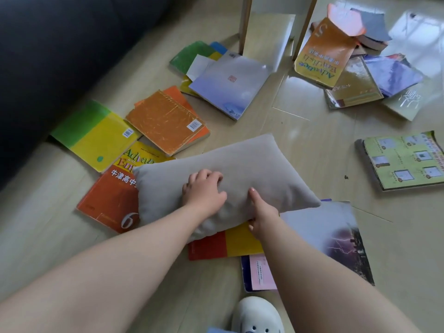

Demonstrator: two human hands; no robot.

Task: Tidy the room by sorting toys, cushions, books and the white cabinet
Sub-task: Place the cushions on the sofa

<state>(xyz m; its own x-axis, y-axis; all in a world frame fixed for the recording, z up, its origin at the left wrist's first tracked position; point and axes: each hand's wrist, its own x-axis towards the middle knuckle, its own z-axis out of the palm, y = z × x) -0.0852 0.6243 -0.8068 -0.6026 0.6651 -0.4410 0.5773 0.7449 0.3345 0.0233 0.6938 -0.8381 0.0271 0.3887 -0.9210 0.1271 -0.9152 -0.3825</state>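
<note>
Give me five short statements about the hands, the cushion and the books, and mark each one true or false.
1. The left hand and the right hand both grip the cushion. True.
2. The cushion lies on a chair. False: it lies over books on the floor.
3. Many books lie scattered on the floor. True.
4. The red book marked 6 shows in full. False: the cushion covers its right part.
5. A white shoe shows at the bottom edge. True.
</note>
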